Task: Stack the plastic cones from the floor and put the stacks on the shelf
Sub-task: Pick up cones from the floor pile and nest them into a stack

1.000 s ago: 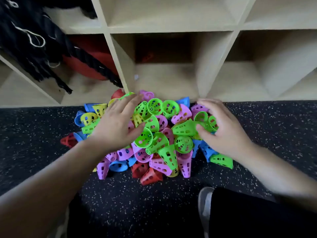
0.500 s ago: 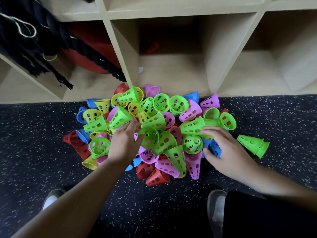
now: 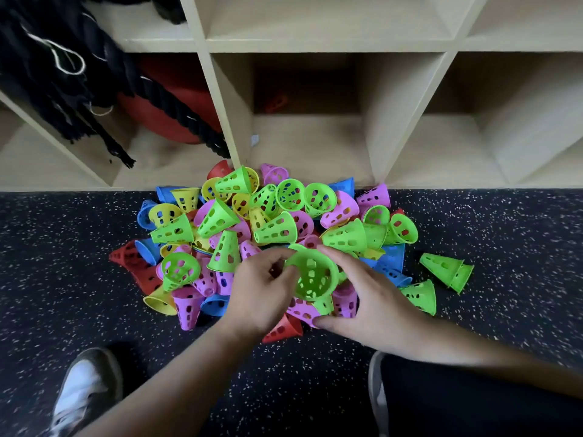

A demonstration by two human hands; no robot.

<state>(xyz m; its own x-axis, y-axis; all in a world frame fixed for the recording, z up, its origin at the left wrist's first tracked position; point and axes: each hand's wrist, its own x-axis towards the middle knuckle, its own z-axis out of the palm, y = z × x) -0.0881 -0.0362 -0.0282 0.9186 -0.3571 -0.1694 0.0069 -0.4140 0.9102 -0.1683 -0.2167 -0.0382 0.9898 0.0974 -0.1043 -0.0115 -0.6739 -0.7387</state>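
Both hands have closed in from either side and now meet on one green cone point(image 3: 312, 279), mouth up, just above the near edge of the pile point(image 3: 274, 228). Left hand point(image 3: 262, 298) pinches the rim with curled fingers; right hand point(image 3: 375, 301) clasps it between forefinger and thumb. Cones of many colours lie jumbled on the speckled floor point(image 3: 504, 231), a nested green pair point(image 3: 448, 272) off to the right. Behind, the pile touches the shelf point(image 3: 220, 99), black rope point(image 3: 176, 108) in its left cubby.
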